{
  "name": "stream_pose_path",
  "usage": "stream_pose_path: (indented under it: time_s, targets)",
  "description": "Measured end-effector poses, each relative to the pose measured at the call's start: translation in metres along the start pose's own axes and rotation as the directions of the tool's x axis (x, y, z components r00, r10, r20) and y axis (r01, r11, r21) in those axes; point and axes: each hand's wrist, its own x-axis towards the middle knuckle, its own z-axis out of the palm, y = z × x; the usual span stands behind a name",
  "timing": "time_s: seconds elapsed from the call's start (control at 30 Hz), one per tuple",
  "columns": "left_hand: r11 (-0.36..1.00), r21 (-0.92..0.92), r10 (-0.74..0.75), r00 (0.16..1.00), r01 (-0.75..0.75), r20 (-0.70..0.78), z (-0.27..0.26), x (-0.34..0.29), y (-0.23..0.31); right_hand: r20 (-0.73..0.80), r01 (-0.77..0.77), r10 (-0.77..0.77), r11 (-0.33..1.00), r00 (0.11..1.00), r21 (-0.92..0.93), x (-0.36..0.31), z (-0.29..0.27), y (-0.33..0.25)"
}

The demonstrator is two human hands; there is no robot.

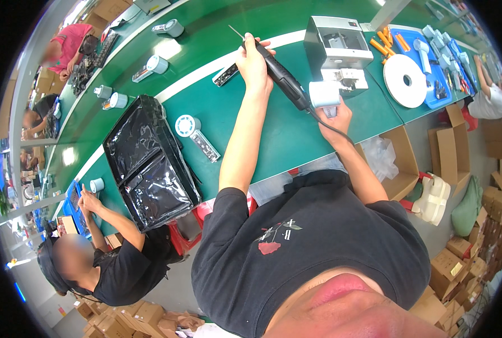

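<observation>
My left hand (254,67) is wrapped round a black electric screwdriver (285,82); its thin bit points up and to the left over the bench. My right hand (337,123) grips a pale grey-blue round-headed housing (324,94), whose lower part is partly hidden by the fingers. The screwdriver's cable runs down across my right forearm. Beside my left wrist lies a small dark piece with a circuit board (225,75). Left of my left forearm, a similar round-headed housing (197,137) lies with its handle opened, showing parts inside. Behind my right hand stands a grey bench machine (339,48) with a clear window.
A black plastic-lined tray (149,163) lies on the green bench at left. On the right are a white disc (404,80) and a blue tray (439,101) with parts. More housings (157,65) lie farther back. A co-worker (121,259) sits at left; cardboard boxes (451,270) stand behind.
</observation>
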Motion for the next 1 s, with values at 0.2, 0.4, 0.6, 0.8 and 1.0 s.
stream_pose_path:
  time_s: [0.2, 0.4, 0.6, 0.8, 1.0]
  targets:
    - [1.0, -0.016, -0.013, 1.0, 0.013, -0.011, 0.001, -0.0015, 0.0009, -0.001, 0.001, -0.001, 1.0, 1.0, -0.01, 0.0006, 0.0001, -0.0007]
    - [0.999, -0.019, -0.034, 0.999, 0.034, -0.014, 0.0006, -0.0018, 0.0005, 0.003, 0.011, -0.011, 1.0, 1.0, -0.016, 0.0, -0.0005, 0.0017]
    - [0.994, -0.057, -0.097, 0.995, 0.097, -0.001, -0.0002, -0.0016, 0.0053, -0.022, 0.019, -0.019, 1.0, 1.0, 0.002, 0.0026, 0.0009, -0.004]
    - [0.995, -0.071, -0.067, 0.997, 0.069, 0.03, 0.0, -0.0025, 0.0055, 0.015, 0.001, -0.001, 1.0, 1.0, 0.005, 0.0004, -0.0008, -0.0017]
    - [0.999, 0.013, -0.039, 0.999, 0.039, 0.013, 0.0005, -0.0039, 0.0063, -0.009, 0.008, -0.008, 1.0, 1.0, 0.002, 0.0026, 0.0006, -0.0044]
